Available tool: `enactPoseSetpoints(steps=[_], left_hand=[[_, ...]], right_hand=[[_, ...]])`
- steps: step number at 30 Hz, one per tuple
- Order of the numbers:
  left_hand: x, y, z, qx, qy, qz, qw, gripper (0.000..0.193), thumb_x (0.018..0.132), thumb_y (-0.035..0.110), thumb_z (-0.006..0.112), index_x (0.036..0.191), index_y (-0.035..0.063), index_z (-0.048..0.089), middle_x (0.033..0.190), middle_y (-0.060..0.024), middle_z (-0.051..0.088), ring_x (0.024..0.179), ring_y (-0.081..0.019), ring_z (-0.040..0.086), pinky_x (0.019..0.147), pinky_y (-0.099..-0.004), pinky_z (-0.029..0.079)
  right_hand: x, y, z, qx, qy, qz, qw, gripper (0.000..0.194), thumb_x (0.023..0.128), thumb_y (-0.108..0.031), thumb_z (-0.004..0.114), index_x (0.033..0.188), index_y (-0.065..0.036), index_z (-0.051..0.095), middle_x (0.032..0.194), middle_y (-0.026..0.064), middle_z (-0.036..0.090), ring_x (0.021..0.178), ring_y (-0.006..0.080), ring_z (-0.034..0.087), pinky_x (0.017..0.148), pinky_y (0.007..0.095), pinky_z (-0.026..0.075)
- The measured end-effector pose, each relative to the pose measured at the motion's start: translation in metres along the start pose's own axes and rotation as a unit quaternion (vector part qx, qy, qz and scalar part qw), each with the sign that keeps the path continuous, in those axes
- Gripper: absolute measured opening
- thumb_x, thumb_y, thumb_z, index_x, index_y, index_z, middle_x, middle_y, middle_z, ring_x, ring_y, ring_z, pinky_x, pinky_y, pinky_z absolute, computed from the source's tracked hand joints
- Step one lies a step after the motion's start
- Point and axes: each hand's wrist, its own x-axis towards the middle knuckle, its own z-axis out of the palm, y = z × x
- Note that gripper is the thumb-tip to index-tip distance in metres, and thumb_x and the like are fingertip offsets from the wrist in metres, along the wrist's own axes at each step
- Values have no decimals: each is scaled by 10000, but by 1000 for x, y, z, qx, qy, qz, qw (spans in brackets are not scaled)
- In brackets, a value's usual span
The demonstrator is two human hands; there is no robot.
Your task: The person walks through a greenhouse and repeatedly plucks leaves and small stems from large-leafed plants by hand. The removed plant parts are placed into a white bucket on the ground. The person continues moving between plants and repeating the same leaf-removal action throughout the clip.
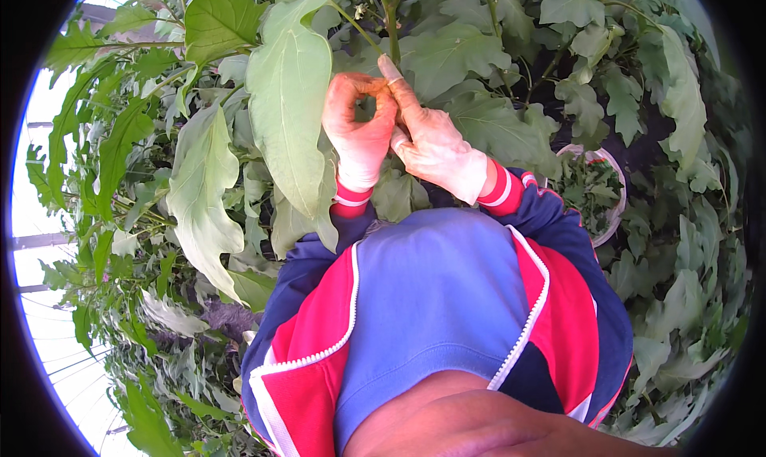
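My left hand [361, 125], in a thin pale glove stained brown, has its thumb and index finger curled into a ring. Their tips meet against the index finger of my right hand [435, 139], which wears a similar glove. That right index finger points up at a green plant stem [390, 23], its tip close to the stem's lower part. Anything pinched between the fingertips is too small to make out. A large eggplant leaf [290, 98] hangs just left of my hands, and another broad leaf [455, 56] spreads behind the right one.
A pale round bucket [619, 194] with cut leaves inside stands among the plants on the right. Dense foliage [203, 200] crowds the left side. Dark ground [230, 316] shows lower left, and bright greenhouse sheeting with bars [45, 241] lies beyond. A small withered flower [359, 11] hangs above.
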Motion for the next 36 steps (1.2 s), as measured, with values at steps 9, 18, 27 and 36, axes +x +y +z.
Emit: enactPoseSetpoints(steps=[9,18,27,36], left_hand=[[-11,-15,2,-327,-9,-208,922,142,904,-82,573,967,43,595,958,-8,612,860,-81,566,794,-245,475],[-12,-17,7,-45,-36,-105,993,147,800,-55,671,929,9,649,883,-46,647,811,-135,594,775,-269,482],[-10,-17,7,-76,-30,-109,991,141,810,-56,673,929,9,636,882,-26,642,813,-110,581,778,-258,477],[-13,-33,2,-176,-122,-172,961,177,816,-96,597,955,14,597,866,24,582,780,-67,513,760,-223,448]], right_hand=[[-1,7,-8,84,-42,26,995,791,928,49,443,1597,-216,116,809,81,653,715,177,629,740,333,540],[-3,19,-2,27,6,36,999,836,889,8,555,1588,-168,131,813,132,656,708,326,655,700,391,537],[-5,20,-2,-94,19,-32,995,821,863,-18,566,1573,-96,161,736,114,635,637,339,637,605,422,518],[1,34,1,-178,59,-67,980,790,847,-28,569,1558,-114,236,788,114,666,670,326,660,608,425,538]])
